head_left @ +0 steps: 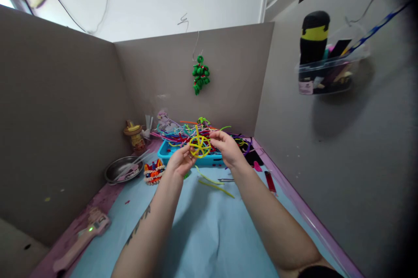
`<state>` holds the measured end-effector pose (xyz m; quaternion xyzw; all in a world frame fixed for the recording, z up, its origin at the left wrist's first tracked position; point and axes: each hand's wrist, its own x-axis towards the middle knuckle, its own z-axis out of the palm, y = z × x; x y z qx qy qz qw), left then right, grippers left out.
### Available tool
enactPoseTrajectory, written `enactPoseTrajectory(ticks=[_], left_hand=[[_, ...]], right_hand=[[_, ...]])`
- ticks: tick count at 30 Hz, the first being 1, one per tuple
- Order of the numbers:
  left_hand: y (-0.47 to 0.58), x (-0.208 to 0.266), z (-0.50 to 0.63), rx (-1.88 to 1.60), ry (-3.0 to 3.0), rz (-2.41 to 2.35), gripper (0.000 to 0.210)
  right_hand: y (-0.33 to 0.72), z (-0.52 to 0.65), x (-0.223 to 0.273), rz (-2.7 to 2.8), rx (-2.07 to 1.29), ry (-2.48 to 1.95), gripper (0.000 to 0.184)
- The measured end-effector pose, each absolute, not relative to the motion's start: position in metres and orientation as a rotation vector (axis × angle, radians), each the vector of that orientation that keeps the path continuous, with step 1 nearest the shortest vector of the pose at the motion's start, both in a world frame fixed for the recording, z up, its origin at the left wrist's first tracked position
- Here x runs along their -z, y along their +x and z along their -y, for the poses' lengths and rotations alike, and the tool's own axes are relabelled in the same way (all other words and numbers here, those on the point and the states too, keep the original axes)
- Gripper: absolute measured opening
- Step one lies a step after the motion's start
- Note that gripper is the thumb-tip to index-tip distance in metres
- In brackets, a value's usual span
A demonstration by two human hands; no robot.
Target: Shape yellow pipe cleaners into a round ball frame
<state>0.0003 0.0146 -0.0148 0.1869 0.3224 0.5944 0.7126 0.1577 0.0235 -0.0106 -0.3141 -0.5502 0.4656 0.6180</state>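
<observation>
Taking the yellow wheel [200, 146] as the middle of our clock, it's up in the air over the counter [196, 234], just on our side of the blue tray [209, 161], which sits around 12 with a messy pile of coloured strips [209, 128]. Our left hand [181, 161] comes in from 8 o'clock with fingers and thumb pinched on the rim, so that one is holding it. Our right hand [227, 147] is over at 3, fingertips bunched narrow right by the rim; we honestly can't tell if they grip it or just hover next to it.

Progress-wise, the round outline looks closed and the spokes already cross in the middle, so the basic shape seems pretty much there. What looks undone is the strip end [197, 129] poking up past the rim at 12, not tucked in as far as we can see. Whether the spokes are fastened down at the rim is too small to tell.

Down at 5 a pale yellow-green strip [207, 178] and a second loose strip [216, 188] lie on the counter, with a silver tool [226, 180] close by, between 4 and 5. We'd call the wheel itself past halfway, no idea if those spares belong to it
</observation>
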Motion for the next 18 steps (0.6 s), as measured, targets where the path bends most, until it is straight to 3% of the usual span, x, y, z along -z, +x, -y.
enactPoseTrajectory(ticks=[7,18], left_hand=[[0.003,0.005,0.001,-1.575,1.079,-0.815,0.028],[0.014,-0.013,0.031,-1.583,1.482,-0.824,0.027]], right_hand=[[0.172,-0.009,-0.005,1.413,-0.883,-0.683,0.018],[0.167,0.014,-0.016,1.812,-0.813,-0.701,0.011]])
